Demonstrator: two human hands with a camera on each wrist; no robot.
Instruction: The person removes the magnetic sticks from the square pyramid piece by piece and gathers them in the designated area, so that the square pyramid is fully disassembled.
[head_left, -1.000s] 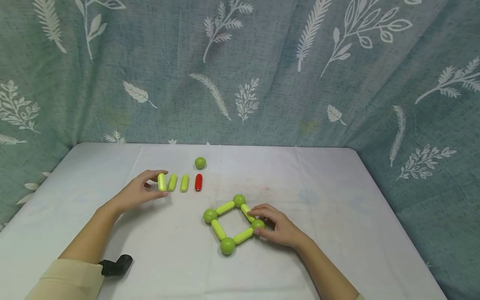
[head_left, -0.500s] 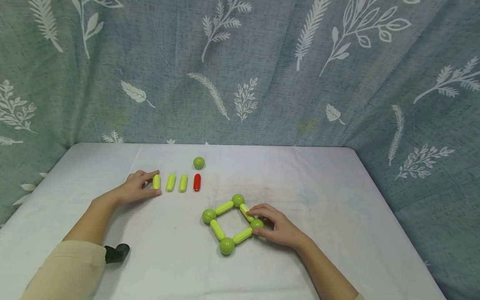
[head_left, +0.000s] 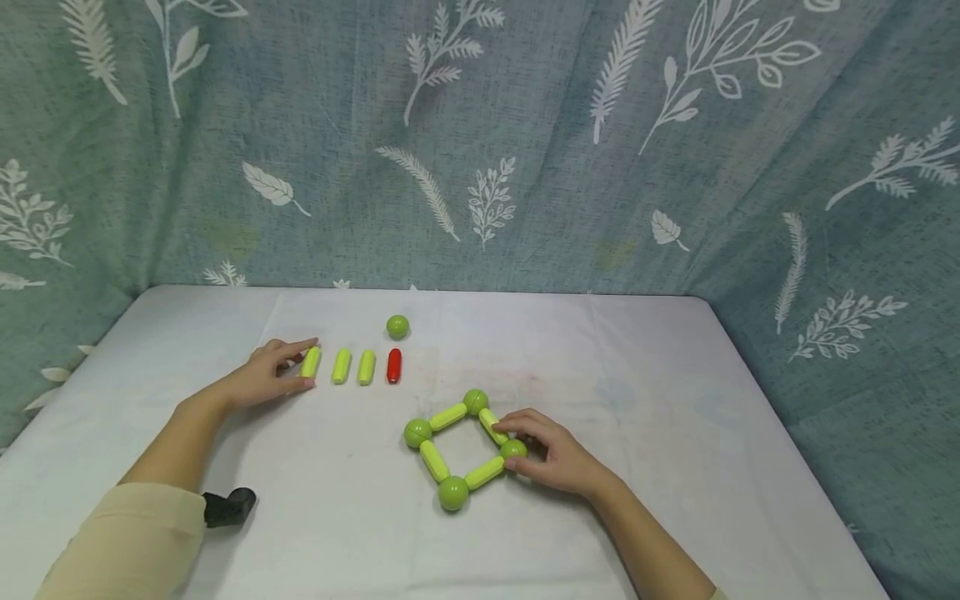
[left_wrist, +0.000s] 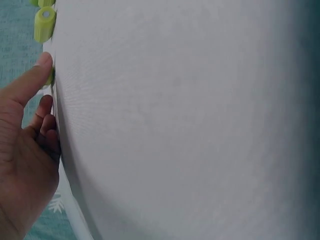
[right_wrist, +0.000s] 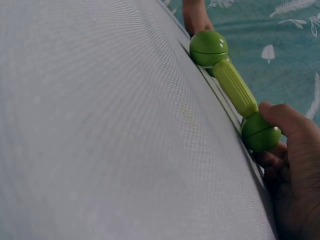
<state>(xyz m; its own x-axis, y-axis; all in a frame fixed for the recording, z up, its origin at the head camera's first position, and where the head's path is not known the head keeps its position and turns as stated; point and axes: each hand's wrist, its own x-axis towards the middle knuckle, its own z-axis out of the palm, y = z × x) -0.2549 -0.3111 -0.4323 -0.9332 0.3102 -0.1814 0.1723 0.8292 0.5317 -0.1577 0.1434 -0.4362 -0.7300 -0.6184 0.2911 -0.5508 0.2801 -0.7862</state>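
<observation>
In the head view my left hand [head_left: 266, 375] pinches a yellow-green magnetic rod [head_left: 311, 363] by its ends, thumb near, forefinger far. The left wrist view shows the thumb covering most of that rod [left_wrist: 50, 77]. My right hand [head_left: 558, 454] holds a green ball [head_left: 514, 451] at the right corner of a square frame, a fingertip lying on the adjoining rod [head_left: 492, 425]. Green balls and yellow-green rods make up this frame, which lies on the table. In the right wrist view the thumb presses the corner ball [right_wrist: 261, 132], fingers curling beneath it.
Right of my left hand, two yellow-green rods [head_left: 341, 366] [head_left: 366, 367] and a red rod [head_left: 394, 366] lie in a row. A loose green ball [head_left: 397, 327] sits behind them. Leaf-patterned cloth [head_left: 480, 150] hangs behind the white table [head_left: 637, 358].
My left hand has shifted left with its rod, widening the gap to the row. The rod has come down and now slants. The right hand and the square frame stay put.
</observation>
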